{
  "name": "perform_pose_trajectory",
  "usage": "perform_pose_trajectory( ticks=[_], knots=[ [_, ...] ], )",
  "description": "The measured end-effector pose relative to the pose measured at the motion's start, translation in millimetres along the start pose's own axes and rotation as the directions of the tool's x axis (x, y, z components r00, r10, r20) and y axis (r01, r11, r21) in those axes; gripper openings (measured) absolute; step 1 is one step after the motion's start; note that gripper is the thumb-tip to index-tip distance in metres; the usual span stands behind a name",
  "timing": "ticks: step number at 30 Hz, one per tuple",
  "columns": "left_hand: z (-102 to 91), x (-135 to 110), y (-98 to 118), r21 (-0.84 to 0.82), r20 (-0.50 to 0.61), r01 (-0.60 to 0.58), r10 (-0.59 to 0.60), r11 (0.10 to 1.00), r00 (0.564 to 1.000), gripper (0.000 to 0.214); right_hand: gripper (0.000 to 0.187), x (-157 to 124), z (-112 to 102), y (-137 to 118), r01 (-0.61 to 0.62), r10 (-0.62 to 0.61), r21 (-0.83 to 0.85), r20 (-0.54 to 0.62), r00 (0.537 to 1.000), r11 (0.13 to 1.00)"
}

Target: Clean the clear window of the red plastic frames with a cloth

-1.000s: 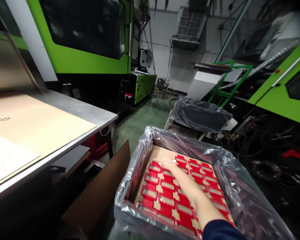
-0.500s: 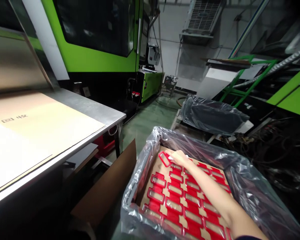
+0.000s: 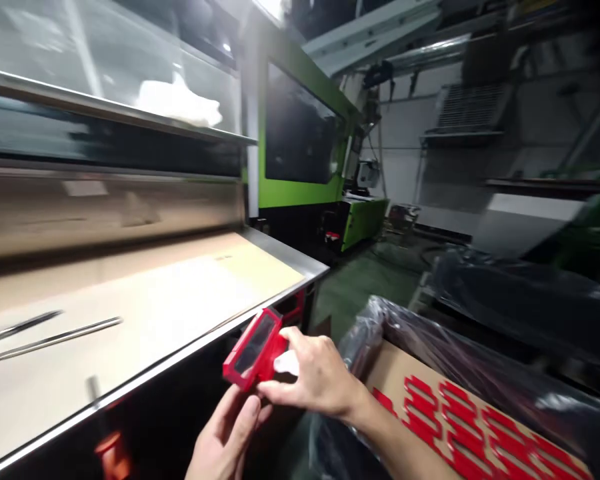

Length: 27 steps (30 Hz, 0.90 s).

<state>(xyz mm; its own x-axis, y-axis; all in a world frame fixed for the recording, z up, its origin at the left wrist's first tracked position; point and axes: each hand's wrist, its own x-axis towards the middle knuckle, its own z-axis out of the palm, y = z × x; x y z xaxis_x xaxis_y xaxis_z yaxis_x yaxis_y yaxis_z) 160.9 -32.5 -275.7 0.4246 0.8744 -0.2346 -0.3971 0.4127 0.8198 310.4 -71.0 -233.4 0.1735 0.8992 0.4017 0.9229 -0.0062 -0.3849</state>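
Observation:
In front of the table edge, my right hand (image 3: 323,370) grips a red plastic frame (image 3: 253,350) with a rectangular opening, thumb and fingers closed on its right side. Something white (image 3: 287,363), too unclear to name, shows between those fingers. My left hand (image 3: 233,430) is below, its curled fingertips at the frame's lower end; part of their grip is hidden. More red frames (image 3: 463,427) lie in rows on a cardboard sheet (image 3: 390,363) inside a plastic-lined box at the lower right.
The metal-edged table (image 3: 310,267) at left bears cardboard and two thin metal bars (image 3: 55,339). An orange-handled tool (image 3: 114,453) is at its front edge. A green machine (image 3: 300,193) stands behind. Clear plastic liner (image 3: 375,313) hangs over the box rim; another lined container (image 3: 505,287) stands beyond.
My right hand has lifted the red frame out of the box and carried it left to the table edge. My left hand has come into view beneath it. The camera has turned left.

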Motion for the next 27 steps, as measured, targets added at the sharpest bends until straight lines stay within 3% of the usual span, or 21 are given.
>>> perform_pose_trajectory(
  ticks=[5,10,12,15,19,23,27],
  knots=[
    [-22.9,-22,53,-0.172,-0.208,-0.198,0.161,0.965,0.965,0.041,0.044,33,33,-87,0.319,-0.319,0.004,-0.047,0.947,0.948],
    [-43.9,-46,115,-0.154,-0.277,-0.376,0.325,0.914,0.904,0.033,0.053,59,22,-138,0.559,-0.512,0.228,-0.235,0.826,0.797],
    [-50.0,-51,139,-0.1,-0.252,-0.448,0.413,0.888,0.875,0.03,0.05,68,6,-148,0.571,-0.515,0.36,-0.247,0.821,0.738],
    [-58.0,-54,173,0.015,-0.185,-0.545,0.538,0.838,0.823,0.029,0.027,83,-19,-158,0.518,-0.443,0.514,-0.272,0.854,0.684],
    [-61.2,-57,210,0.104,-0.108,-0.595,0.603,0.797,0.79,0.03,0.016,106,-45,-173,0.509,-0.33,0.621,-0.388,0.861,0.596],
    [-56.4,-64,233,0.166,-0.048,-0.631,0.645,0.758,0.762,0.027,0.016,132,-60,-188,0.567,-0.319,0.67,-0.469,0.824,0.48],
    [-54.2,-70,245,0.237,0.006,-0.663,0.681,0.711,0.732,0.028,0.021,149,-67,-201,0.562,-0.355,0.759,-0.453,0.818,0.329]
  ],
)
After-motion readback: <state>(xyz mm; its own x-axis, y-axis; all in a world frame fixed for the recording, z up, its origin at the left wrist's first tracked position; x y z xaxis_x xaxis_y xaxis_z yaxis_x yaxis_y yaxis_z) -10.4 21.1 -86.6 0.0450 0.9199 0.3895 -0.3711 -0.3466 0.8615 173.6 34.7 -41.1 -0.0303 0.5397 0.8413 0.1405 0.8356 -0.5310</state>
